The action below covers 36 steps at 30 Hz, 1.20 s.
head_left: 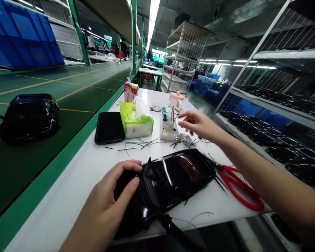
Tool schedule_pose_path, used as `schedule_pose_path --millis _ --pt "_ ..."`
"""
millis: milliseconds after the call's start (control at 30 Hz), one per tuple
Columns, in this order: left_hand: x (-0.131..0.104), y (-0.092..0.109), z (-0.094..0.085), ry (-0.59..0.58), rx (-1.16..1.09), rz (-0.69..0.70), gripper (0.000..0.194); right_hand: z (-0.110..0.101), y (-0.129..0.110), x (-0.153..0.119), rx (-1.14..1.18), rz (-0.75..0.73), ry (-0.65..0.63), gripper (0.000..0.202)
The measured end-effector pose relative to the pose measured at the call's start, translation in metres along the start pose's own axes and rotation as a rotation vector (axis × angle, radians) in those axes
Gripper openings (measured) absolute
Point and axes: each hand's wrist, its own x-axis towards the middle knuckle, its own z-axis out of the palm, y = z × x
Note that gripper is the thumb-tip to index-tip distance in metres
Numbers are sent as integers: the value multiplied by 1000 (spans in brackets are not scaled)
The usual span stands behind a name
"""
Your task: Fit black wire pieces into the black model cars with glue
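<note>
A glossy black toy car body [173, 175] lies on the white table [76, 182]. My left hand [115, 196] grips its front end, thumb and fingers apart around the black shell. Above the table's right part, my right hand [194, 123] reaches forward with fingers slightly curled and spread, and nothing shows in it. It is beside a small whitish holder [168, 133] with a green-topped piece and near a pile of small silvery parts [185, 139]. Red-handled scissors [241, 189] lie right of the car body, partly under my right forearm.
Thin black strips lie scattered about. Farther back are a green tissue pack [136, 122], a black tablet-like object [109, 128], a drink carton [130, 91] and a pink-lidded cup [176, 100]. Another black car body [28, 119] sits on the green conveyor [76, 122]. Racks stand right.
</note>
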Motion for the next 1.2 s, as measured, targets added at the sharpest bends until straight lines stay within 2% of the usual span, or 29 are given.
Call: schedule_pose_path --millis 100,200,300,400,533,667,867,1100,1200 --pt "1 -3 1 18 -3 -8 36 20 -5 28 100 -38 82 21" --pt "2 -10 1 -10 -19 5 37 35 0 36 124 -69 144 26" --pt "2 -18 0 -55 -37 15 34 40 6 38 150 -71 185 31" --pt "0 -21 0 -46 -69 2 32 33 8 43 199 -80 242 38" --pt "-5 -17 6 30 -107 -51 33 6 7 45 307 -151 438 43" --pt "-4 -21 8 2 -109 -61 33 -9 9 41 365 -195 550 47" --pt "-2 -27 4 -23 -67 -50 33 2 9 38 369 -198 523 44" --pt "-2 -25 5 -30 -75 -58 33 41 8 36 271 -205 327 36" --pt "-2 -26 6 -5 -82 -52 35 39 14 42 318 -182 347 35"
